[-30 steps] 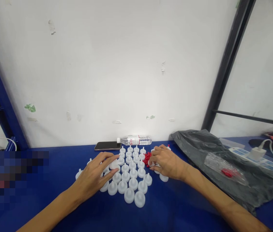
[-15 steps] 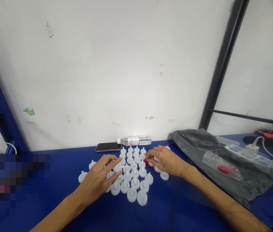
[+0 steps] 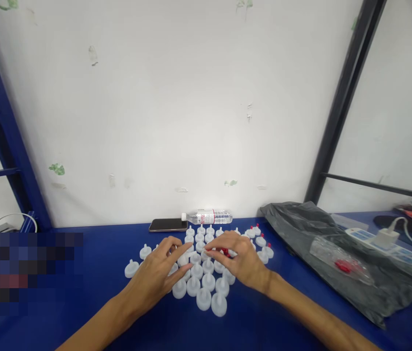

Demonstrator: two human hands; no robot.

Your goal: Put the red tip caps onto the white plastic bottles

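Note:
My left hand (image 3: 162, 268) is curled round a white nozzle cap (image 3: 183, 259), thumb below and index finger above. Facing it, my right hand (image 3: 240, 256) has thumb and index fingertips pinched together, over the middle of the group; whatever is between them is too small to make out. Many translucent white nozzle caps (image 3: 203, 298) stand spout up in loose rows beneath and between both hands. Small red tips (image 3: 225, 251) lie in a pile partly hidden behind my right hand. To the right, several white caps (image 3: 260, 240) carry red tips on their spouts.
A black phone (image 3: 168, 224) and a clear plastic bottle (image 3: 209, 216) lie along the wall. On the right, a grey plastic bag (image 3: 337, 263) carries a clear pouch (image 3: 341, 261) with red pieces. Beyond it are a power strip (image 3: 365, 239) and a plugged-in charger (image 3: 386, 237).
My right hand has moved left from the pile of red tips towards my left hand, uncovering red-tipped caps on the right. My left hand still holds the white cap. The view has shifted slightly.

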